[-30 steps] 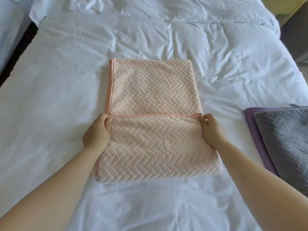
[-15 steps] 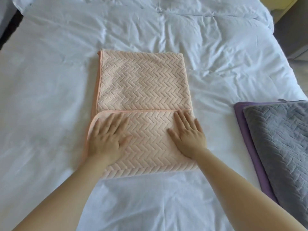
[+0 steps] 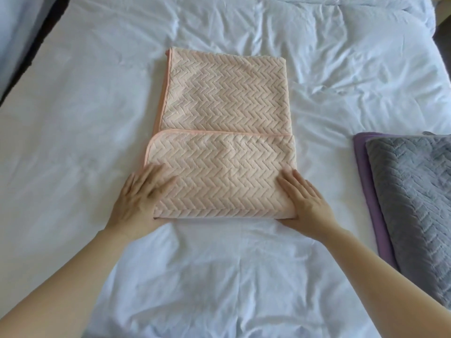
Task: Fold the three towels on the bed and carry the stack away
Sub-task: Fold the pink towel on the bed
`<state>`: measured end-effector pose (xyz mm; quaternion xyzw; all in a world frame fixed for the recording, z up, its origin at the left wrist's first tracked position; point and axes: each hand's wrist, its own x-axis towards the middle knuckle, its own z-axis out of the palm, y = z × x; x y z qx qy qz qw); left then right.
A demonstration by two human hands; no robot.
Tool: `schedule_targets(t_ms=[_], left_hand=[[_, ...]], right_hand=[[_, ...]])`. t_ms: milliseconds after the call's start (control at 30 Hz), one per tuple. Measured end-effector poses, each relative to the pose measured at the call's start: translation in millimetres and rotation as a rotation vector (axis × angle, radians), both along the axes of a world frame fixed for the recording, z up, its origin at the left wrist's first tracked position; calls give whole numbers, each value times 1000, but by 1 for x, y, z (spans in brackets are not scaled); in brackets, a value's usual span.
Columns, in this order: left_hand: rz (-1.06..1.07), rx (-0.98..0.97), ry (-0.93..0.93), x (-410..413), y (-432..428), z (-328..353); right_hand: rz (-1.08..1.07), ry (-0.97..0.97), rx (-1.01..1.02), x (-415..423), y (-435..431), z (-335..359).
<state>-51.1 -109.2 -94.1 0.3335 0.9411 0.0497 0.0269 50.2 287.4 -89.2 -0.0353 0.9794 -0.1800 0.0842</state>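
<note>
A peach towel (image 3: pixel 224 113) with a herringbone weave lies in the middle of the white bed (image 3: pixel 73 147), its near third folded over onto itself. At the near left corner of that fold sits my left hand (image 3: pixel 139 203), fingers flat on top and thumb tucked under the edge. My right hand (image 3: pixel 305 203) holds the near right corner the same way. On the right edge of the bed a folded grey towel (image 3: pixel 415 191) rests on a folded purple towel (image 3: pixel 366 172).
Rumpled white bedding (image 3: pixel 341 57) bunches up at the far side of the bed. A dark gap (image 3: pixel 31 50) runs along the bed's left edge, with another white bed beyond it.
Both hands let go of the folded-over edge, pressed flat on the flap, then slid back and outward to the near corners of the peach towel. The camera has moved closer.
</note>
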Motion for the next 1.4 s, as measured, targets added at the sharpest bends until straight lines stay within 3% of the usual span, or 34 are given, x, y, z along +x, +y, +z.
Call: schedule_targets(t_ms=[200,367,533,667,867,933,1000,1100,1200,1300,1400], left_hand=[[105,113,-35,-8,11,26],[360,239,-393,-31,15,88],[526,653,-663,-77,21,156],[699,1006,-798,-118,32,151],[888,1159,-701,-184,76,89],[922,1072,-629,-201,85,69],[977,869,-589,-208,89,50],[1068,737,-646,-203,87,28],[962,700,-507,-202,84,15],[811,805,-320,-212,92,20],[783,816,-304,-225,100,17]], right_hand=[[-17,151,29,-10,4,22],[-262,-38,-153,-23,6,88],[-356,-131,-561,-55,33,136],[-531,-68,-871,-95,54,138],[-857,-29,-1168,-183,62,81],[-865,-105,-1283,-203,70,61],[-794,-238,-1312,-209,73,45],[-785,-362,-1159,-196,64,23],[-823,-205,-970,-185,55,6],[-786,-10,-948,-187,48,9],[-747,54,-891,-197,45,10]])
